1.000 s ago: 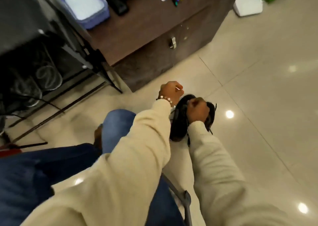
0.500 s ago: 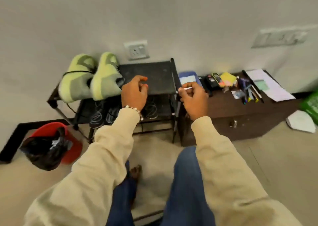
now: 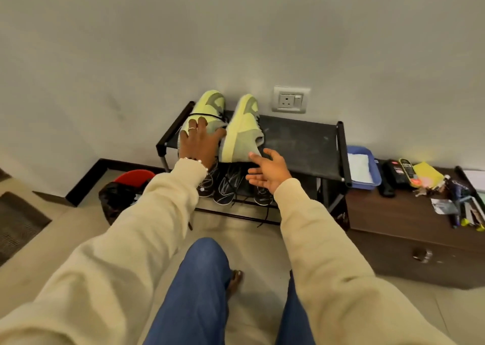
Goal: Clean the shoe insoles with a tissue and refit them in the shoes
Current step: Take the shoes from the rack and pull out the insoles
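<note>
Reaching forward with both arms in cream sleeves, you have your left hand [image 3: 200, 141] laid flat over the toe of the left green shoe [image 3: 210, 108], fingers spread and straight across its upper, thumb pointing toward the neighbouring shoe. That hand presses or rests on the shoe; it does not curl round it. A ring shows on one finger and a beaded bracelet sits at the wrist.

Your right hand [image 3: 269, 172] hangs released, palm turned up and toward the left, fingers loosely spread and holding nothing. Its fingertips sit just beside the toe end of the right green shoe [image 3: 242, 132]; whether they touch it you cannot tell from this view.

Both shoes stand side by side on the top shelf of the black shoe rack [image 3: 301, 140], at its left end, heels toward the wall and toes toward you. Their insoles are not visible from here. Dark shoes [image 3: 227, 187] with laces lie on the lower shelf, directly under your hands.

To the right of the rack a dark wooden cabinet [image 3: 409, 229] carries a blue tray [image 3: 363, 170] with white tissue in it, well apart from your right hand. A red bin [image 3: 133, 178] with a black bag stands on the floor to the left of the rack. A wall socket [image 3: 290, 100] sits above the rack.
</note>
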Tool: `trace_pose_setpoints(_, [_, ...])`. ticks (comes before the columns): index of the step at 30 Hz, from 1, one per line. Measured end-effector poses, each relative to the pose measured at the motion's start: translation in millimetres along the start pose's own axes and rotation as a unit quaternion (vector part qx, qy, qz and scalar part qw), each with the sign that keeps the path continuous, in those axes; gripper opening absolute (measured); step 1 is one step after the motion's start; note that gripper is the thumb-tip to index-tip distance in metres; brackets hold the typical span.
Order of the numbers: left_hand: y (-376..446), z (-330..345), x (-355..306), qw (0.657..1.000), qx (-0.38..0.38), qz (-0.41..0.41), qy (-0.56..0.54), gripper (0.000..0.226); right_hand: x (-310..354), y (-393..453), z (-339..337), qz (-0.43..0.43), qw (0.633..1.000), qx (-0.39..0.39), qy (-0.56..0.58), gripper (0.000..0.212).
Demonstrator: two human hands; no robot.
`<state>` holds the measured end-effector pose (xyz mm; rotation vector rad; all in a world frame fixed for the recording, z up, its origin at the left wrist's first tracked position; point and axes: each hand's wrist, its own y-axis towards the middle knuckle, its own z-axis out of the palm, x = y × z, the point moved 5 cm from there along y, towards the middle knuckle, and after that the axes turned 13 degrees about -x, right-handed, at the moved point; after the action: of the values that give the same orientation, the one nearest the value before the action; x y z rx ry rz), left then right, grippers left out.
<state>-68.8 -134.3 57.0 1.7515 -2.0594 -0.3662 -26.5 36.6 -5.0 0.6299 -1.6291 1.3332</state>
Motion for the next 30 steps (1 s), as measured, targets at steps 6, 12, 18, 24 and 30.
trace_pose_setpoints(6, [9,16,-4,0.998,-0.027,0.03,0.052,0.037,-4,17,24,0.076,0.993,0.038,0.075,0.041])
trace_pose_setpoints(12, [8,40,1,0.993,0.026,0.057,0.103,0.019,7,30,25,0.026,0.994,0.013,0.101,0.039])
trace_pose_setpoints(18, [16,29,7,0.987,0.025,0.075,0.142,0.011,30,21,6,-0.086,0.993,-0.082,-0.019,0.055])
trace_pose_setpoints(24, [-15,-20,77,0.998,-0.004,-0.05,-0.028,0.041,53,-19,5,-0.235,0.948,-0.135,-0.167,0.052])
trace_pose_setpoints(30, [-123,-56,152,0.961,-0.066,-0.221,-0.151,0.035,55,-93,54,-0.322,0.922,-0.072,-0.202,0.036])
